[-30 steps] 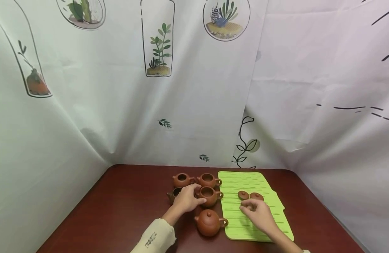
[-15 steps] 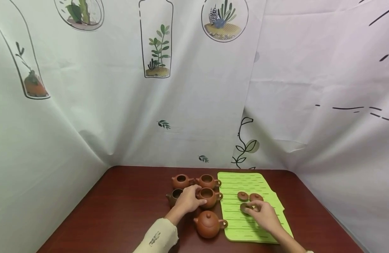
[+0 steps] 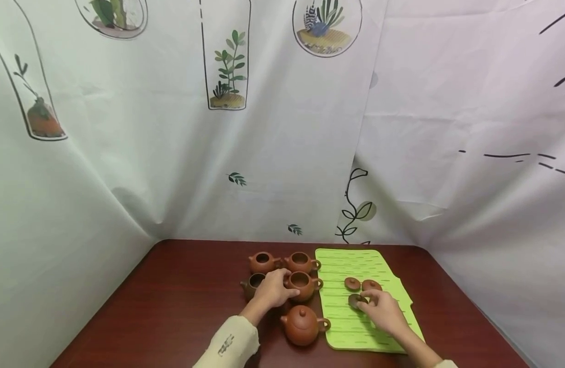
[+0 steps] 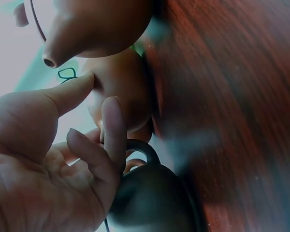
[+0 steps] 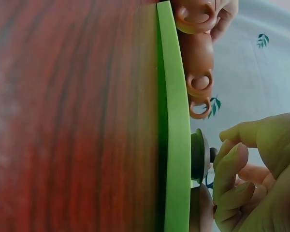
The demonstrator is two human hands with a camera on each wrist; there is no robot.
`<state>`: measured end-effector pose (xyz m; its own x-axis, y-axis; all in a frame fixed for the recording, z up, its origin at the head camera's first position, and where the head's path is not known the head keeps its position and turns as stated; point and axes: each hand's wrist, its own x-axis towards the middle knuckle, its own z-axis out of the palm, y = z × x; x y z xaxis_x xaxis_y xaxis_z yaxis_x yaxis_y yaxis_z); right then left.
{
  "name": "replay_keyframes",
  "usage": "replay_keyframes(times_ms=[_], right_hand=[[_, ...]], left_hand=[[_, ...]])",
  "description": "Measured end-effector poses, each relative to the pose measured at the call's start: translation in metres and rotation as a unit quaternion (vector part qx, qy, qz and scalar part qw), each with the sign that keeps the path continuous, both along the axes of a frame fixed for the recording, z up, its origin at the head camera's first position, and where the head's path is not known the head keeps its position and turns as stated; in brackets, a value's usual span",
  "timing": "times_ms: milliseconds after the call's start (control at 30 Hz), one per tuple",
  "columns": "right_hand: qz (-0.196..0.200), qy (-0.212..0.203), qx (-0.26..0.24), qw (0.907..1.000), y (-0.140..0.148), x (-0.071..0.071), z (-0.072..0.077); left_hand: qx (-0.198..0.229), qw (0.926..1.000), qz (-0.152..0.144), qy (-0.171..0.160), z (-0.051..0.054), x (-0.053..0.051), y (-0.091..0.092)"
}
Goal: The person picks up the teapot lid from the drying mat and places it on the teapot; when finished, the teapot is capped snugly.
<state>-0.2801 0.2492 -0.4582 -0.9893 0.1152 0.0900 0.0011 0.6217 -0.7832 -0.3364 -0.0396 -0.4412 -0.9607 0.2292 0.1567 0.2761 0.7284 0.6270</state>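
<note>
Lid (image 3: 353, 301), dark, sits on mat (image 3: 356, 335); right hand (image 3: 383, 311) at knob (image 5: 213, 154), can't tell if pinching; left hand (image 3: 272, 290) grips teapot (image 3: 307, 292).

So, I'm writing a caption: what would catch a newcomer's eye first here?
Probably the bright green mat on the right side of the table, vivid against dark red wood. Next, the five teapots clustered just left of it, only the nearest one lidded. Then the dark lid on the mat, by the right hand.
</note>
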Motion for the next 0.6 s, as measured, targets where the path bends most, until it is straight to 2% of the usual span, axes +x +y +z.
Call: replay_keyframes(times_ms=[267,433,600], right_hand=[[0.003,0.0,0.011,0.9999,0.0011,-0.0017,-0.001],[0.009,-0.001,0.005,0.9999,0.0012,-0.002,-0.0022],[0.014,-0.005,0.01,0.9998,0.0018,-0.001,-0.0024]], left_hand=[[-0.018,0.9998,0.002,0.004,0.0025,-0.0013,0.0012],[-0.024,0.9997,0.005,-0.006,0.004,-0.0014,0.0005],[-0.028,0.9995,-0.006,-0.01,0.0069,-0.0015,-0.0018]])
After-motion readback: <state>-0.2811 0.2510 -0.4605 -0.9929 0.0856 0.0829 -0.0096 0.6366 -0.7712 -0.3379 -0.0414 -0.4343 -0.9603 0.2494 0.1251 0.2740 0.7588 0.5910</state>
